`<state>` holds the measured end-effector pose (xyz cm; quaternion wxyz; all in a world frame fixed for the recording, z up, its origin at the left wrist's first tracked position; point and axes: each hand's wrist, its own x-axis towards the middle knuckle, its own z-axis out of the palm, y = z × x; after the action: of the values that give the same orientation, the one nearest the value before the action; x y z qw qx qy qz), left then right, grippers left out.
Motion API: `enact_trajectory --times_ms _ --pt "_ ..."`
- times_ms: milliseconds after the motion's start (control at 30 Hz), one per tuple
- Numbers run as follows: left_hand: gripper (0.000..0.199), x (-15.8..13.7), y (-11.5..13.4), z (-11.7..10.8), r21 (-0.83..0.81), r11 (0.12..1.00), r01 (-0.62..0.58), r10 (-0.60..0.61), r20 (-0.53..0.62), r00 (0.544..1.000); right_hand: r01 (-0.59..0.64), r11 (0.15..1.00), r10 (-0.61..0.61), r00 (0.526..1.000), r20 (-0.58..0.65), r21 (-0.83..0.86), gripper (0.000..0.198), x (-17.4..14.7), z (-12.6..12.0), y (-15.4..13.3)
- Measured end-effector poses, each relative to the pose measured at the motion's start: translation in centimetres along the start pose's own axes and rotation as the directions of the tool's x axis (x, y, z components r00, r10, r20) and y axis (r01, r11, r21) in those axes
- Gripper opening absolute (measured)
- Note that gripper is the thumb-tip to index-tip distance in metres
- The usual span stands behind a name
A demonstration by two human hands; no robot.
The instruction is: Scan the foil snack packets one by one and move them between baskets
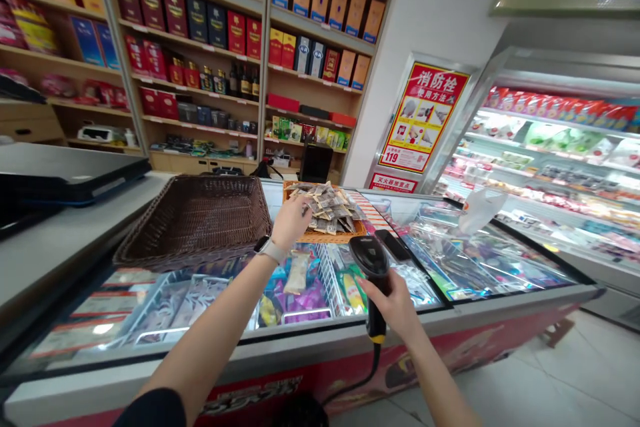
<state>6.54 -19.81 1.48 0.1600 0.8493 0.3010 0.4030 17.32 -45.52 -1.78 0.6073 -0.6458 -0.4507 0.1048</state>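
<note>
My right hand (393, 300) is wrapped around the handle of a black barcode scanner (370, 257), held upright above the front edge of the chest freezer. A dark cable (373, 363) runs down from its yellow-trimmed base. At the left side of an orange wicker basket (327, 237), my left hand (293, 219) reaches in with curled fingers against a heap of small packets (333, 203). Whatever lies between those fingers is hidden. A watch (269, 249) is on the left wrist. Just right of the basket, a black phone (393, 245) rests on the freezer's glass.
An empty brown wicker basket (200, 220) stands left of the orange one. Under the glass, the freezer (280, 340) holds bagged goods. A clear plastic bag (481, 210) is on the right side. Shelves of boxes (200, 17) and a lit chiller (555, 153) stand behind.
</note>
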Motion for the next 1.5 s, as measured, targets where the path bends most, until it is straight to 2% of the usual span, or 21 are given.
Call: enact_trajectory --times_ms 233,400,600,667,767,867,967,1033,1133,1200,1267,1367,1500 --pt "0.029 3.8 -0.1 4.1 0.166 0.985 -0.048 0.032 0.102 0.994 -0.069 0.997 0.07 0.997 -0.032 0.034 0.035 -0.6 1.5 -0.5" --pt "0.035 6.9 0.4 6.5 0.271 0.957 -0.105 0.066 0.149 0.987 -0.076 0.997 0.074 0.995 0.069 0.033 0.031 -1.0 1.5 -0.5" --pt "0.052 8.6 0.8 7.7 0.368 0.924 -0.101 0.012 0.237 0.971 -0.089 0.993 0.083 0.993 0.081 0.08 0.031 -2.5 1.0 0.4" --pt "0.054 8.3 1.3 7.8 0.365 0.921 -0.136 0.058 0.216 0.975 -0.101 0.991 0.092 0.991 0.101 0.084 0.031 -2.9 0.8 0.7" --pt "0.046 7.5 2.4 7.3 0.333 0.918 -0.215 0.154 0.201 0.967 -0.117 0.991 0.109 0.986 0.128 0.063 0.029 -3.1 0.4 1.1" --pt "0.038 5.7 3.4 6.0 0.214 0.958 -0.193 0.164 0.145 0.976 -0.12 0.989 0.107 0.984 0.14 0.084 0.029 -3.0 0.4 1.3" --pt "0.037 2.3 3.3 4.3 -0.131 0.991 -0.015 0.017 0.014 1.0 -0.12 0.986 0.103 0.985 0.136 0.119 0.029 -2.9 0.9 1.5" --pt "0.036 -0.7 2.5 3.2 -0.45 0.888 0.096 -0.113 -0.012 0.994 -0.127 0.984 0.111 0.986 0.126 0.127 0.028 -3.0 1.3 1.5" --pt "0.04 -5.2 0.7 2.1 -0.752 0.625 0.209 -0.278 0.036 0.96 -0.148 0.981 0.133 0.984 0.122 0.125 0.028 -3.4 2.3 1.3" --pt "0.044 -7.4 -0.6 1.6 -0.819 0.511 0.26 -0.346 0.081 0.935 -0.163 0.979 0.147 0.981 0.13 0.125 0.027 -3.8 3.0 1.2" --pt "0.049 -8.9 -1.9 1.3 -0.83 0.471 0.298 -0.35 0.134 0.927 -0.176 0.977 0.163 0.98 0.115 0.121 0.027 -4.4 3.8 1.1" --pt "0.052 -9.8 -3.6 0.9 -0.804 0.503 0.315 -0.308 0.174 0.935 -0.184 0.977 0.177 0.982 0.07 0.111 0.029 -5.3 5.0 1.0" --pt "0.05 -10.1 -5.2 1.0 -0.779 0.57 0.26 -0.245 0.141 0.959 -0.163 0.985 0.161 0.987 0.028 0.065 0.029 -6.5 6.0 0.7"
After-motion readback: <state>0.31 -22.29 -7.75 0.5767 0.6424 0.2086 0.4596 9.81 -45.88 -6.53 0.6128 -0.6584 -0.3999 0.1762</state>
